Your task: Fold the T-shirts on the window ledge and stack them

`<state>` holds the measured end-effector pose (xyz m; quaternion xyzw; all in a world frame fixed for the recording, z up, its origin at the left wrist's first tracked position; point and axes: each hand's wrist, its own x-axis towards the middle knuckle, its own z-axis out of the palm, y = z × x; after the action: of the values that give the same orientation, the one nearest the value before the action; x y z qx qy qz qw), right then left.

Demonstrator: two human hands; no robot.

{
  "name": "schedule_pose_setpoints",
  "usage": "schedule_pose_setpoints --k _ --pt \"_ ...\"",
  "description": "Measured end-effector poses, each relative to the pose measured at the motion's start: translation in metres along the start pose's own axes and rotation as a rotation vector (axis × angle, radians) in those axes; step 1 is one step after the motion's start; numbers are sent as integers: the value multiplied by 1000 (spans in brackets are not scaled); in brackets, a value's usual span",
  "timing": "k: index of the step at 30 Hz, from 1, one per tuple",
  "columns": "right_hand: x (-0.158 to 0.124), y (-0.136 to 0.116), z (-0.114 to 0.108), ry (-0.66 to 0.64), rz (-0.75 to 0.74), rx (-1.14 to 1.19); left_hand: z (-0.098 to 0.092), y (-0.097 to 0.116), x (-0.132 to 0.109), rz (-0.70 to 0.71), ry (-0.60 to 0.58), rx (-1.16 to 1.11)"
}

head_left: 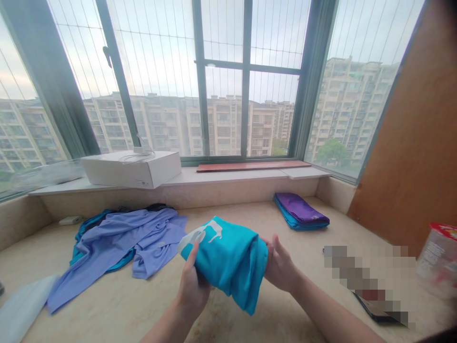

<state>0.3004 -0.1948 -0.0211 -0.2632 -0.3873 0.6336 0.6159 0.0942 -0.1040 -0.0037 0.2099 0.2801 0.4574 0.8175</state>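
Turquoise garment, folded, in both hands

No word or number could be read for certain; the white box bore a small printed label with a dark square code low on its side, too tiny to decipher; the clear jar with the red lid carried white lettering, blurred past reading; the turquoise cloth showed a white printed figure, its meaning unclear.
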Motion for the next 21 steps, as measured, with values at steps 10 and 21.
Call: schedule_pose_setpoints --k 10,21 --pt "-3 4 15 3 194 76 2 -11 -18 -67 -179 27" --pt "5 -15 17 310 -66 18 3 -6 -2 -89 -259 159"
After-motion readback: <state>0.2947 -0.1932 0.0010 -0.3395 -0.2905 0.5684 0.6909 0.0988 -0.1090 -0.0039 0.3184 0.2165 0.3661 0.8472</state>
